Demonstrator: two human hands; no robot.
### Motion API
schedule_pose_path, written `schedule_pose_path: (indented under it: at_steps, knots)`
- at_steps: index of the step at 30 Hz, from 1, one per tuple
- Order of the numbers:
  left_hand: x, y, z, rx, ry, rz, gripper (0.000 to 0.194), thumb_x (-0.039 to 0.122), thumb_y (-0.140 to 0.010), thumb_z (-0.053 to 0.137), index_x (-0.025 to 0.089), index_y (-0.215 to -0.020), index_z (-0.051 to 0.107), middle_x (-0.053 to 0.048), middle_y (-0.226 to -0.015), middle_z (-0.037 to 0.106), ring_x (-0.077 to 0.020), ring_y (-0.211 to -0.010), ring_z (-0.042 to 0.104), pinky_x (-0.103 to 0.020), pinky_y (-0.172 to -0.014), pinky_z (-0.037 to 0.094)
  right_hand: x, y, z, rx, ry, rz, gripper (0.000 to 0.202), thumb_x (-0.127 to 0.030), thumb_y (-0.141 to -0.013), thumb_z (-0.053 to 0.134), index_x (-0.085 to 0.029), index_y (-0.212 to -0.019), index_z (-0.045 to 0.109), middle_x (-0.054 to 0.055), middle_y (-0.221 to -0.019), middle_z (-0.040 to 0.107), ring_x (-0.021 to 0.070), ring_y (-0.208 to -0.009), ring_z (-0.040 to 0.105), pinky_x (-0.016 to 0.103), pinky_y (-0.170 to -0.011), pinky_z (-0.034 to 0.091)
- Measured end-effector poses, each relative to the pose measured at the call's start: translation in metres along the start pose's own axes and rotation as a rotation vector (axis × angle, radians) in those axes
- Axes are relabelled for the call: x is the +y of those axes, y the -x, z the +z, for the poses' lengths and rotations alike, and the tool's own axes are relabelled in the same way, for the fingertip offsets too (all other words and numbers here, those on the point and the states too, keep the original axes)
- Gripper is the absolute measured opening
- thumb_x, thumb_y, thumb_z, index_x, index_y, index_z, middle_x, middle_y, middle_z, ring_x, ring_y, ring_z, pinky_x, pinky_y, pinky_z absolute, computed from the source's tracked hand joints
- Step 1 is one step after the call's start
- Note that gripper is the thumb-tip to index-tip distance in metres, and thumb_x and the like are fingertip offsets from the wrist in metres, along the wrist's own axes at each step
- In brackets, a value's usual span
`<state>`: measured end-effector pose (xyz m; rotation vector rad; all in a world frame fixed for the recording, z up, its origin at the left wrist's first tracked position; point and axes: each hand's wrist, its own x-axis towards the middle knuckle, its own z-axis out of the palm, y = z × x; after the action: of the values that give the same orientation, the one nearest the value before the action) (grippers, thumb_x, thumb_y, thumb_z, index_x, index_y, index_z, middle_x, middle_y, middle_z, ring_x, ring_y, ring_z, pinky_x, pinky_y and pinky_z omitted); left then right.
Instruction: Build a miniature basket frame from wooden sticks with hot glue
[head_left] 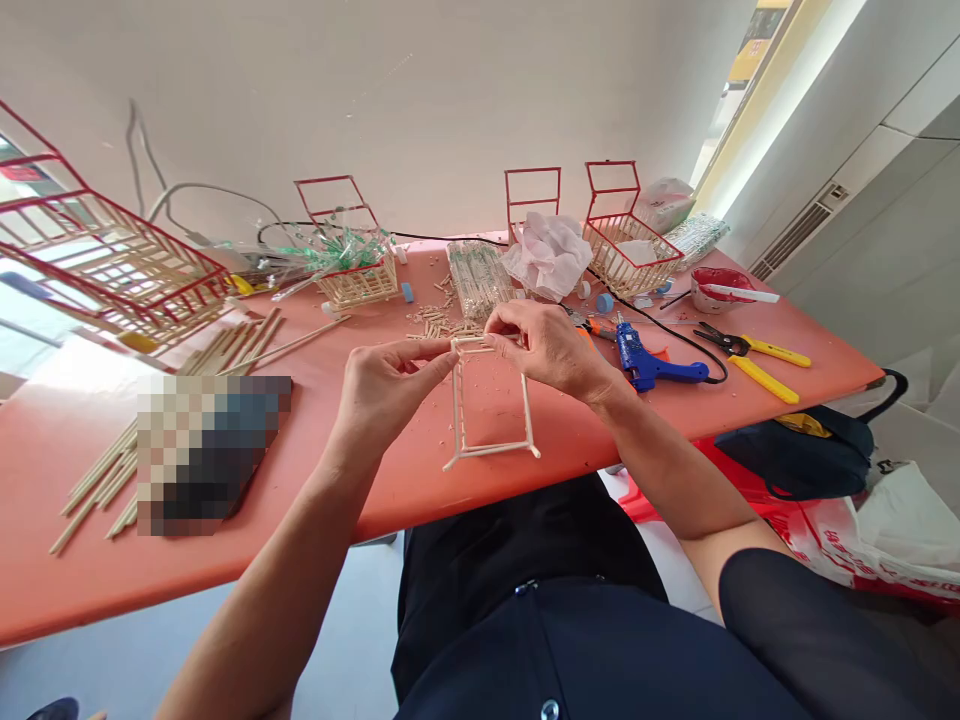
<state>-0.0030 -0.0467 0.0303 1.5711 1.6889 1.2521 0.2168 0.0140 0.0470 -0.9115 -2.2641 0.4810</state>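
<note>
A small frame of pale wooden sticks [495, 449] rests on the orange table in front of me, its near side toward the table edge. My left hand [390, 385] pinches the frame's far left corner between thumb and fingers. At the far end, my right hand [551, 345] is closed with thumb and fingertips on the far crosspiece, covering part of it. Short cut stick pieces [435, 325] lie scattered just beyond my hands. To the right of my right hand lies a blue hot glue gun [652, 362].
Yellow-handled pliers [765, 365] and a red-stained bowl [724, 290] sit at right. Finished stick baskets with red rims, such as one basket [637, 240], stand along the wall. Long sticks [105, 485] and a blurred dark object [225, 455] occupy the left. A black cord [705, 350] crosses the table.
</note>
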Motion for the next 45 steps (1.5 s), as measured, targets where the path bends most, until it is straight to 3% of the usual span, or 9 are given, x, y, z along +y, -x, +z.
schedule_pose_path:
  at_steps: [7,14,17,29,45]
  knots:
    - [0.011,0.004,0.003,0.154,0.134,0.156,0.027,0.039,-0.082,0.085,0.026,-0.106,0.082,-0.004,-0.11,0.083,-0.0244,-0.106,0.075,-0.038,-0.094,0.061,-0.011,0.004,-0.003,0.19,-0.013,-0.117,0.013,-0.027,-0.104,0.06,-0.019,-0.097,0.068,0.006,-0.097,0.073,0.0187,-0.09,0.062,0.032,-0.087,0.048]
    - [0.013,0.011,0.007,0.285,0.112,0.253,0.014,0.037,-0.089,0.08,0.028,-0.1,0.077,-0.001,-0.108,0.08,-0.0229,-0.112,0.074,-0.034,-0.092,0.06,-0.019,0.011,0.0,0.27,0.016,-0.225,0.017,-0.029,-0.109,0.057,-0.02,-0.099,0.067,0.007,-0.099,0.072,0.0205,-0.097,0.063,0.035,-0.092,0.05]
    - [0.009,0.01,0.011,0.316,0.161,0.308,0.014,0.035,-0.088,0.081,0.027,-0.1,0.077,-0.001,-0.106,0.08,-0.0216,-0.109,0.074,-0.036,-0.098,0.059,-0.02,0.011,0.001,0.284,0.055,-0.236,0.019,-0.03,-0.11,0.055,-0.021,-0.098,0.067,0.007,-0.098,0.072,0.021,-0.096,0.063,0.036,-0.093,0.05]
    - [0.004,0.004,0.016,0.255,0.348,0.199,0.018,0.037,-0.081,0.081,0.023,-0.091,0.075,-0.005,-0.101,0.079,-0.0218,-0.103,0.076,-0.035,-0.094,0.063,-0.019,0.01,0.0,0.263,0.099,-0.261,0.018,-0.029,-0.111,0.054,-0.023,-0.098,0.065,0.006,-0.098,0.072,0.0222,-0.098,0.062,0.037,-0.094,0.05]
    - [-0.002,0.001,0.017,0.248,0.43,0.205,0.015,0.031,-0.078,0.086,0.022,-0.09,0.082,-0.003,-0.098,0.082,-0.0199,-0.097,0.078,-0.036,-0.097,0.063,-0.017,0.01,0.0,0.237,0.051,-0.28,0.016,-0.021,-0.109,0.056,-0.021,-0.097,0.067,0.006,-0.099,0.072,0.0202,-0.097,0.062,0.035,-0.092,0.048]
